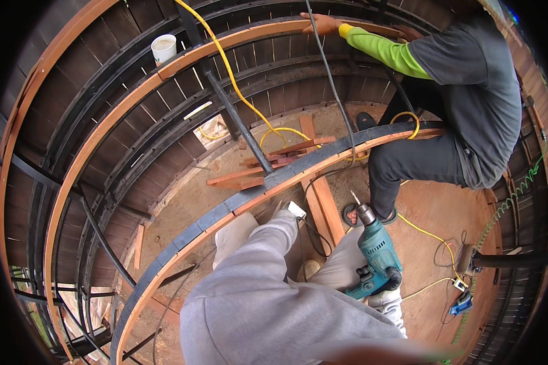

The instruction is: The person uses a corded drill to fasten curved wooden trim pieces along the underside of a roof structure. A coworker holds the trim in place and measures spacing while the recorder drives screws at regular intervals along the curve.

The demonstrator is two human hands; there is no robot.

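A teal power drill point(380, 249) with a long bit points up and away at the centre right. My right hand point(391, 285), gloved in dark and pale grey, is closed on the drill's rear end. From the grey sleeve, my left arm reaches forward beneath the curved rail point(216, 214), which is faced with dark strips and edged in orange wood. A small white box-like piece point(296, 210) shows at the sleeve's end, beside a dark cable. My left hand point(284, 214) is mostly hidden there, and its fingers do not show.
A co-worker point(478, 103) sits on the rail at right, one hand point(323, 24) on an upper wooden rail. A paper cup point(164, 47) stands at upper left. Wooden planks point(323, 210), a yellow cord point(228, 67), and a blue tool point(461, 303) lie about. Black struts point(240, 125) cross the space.
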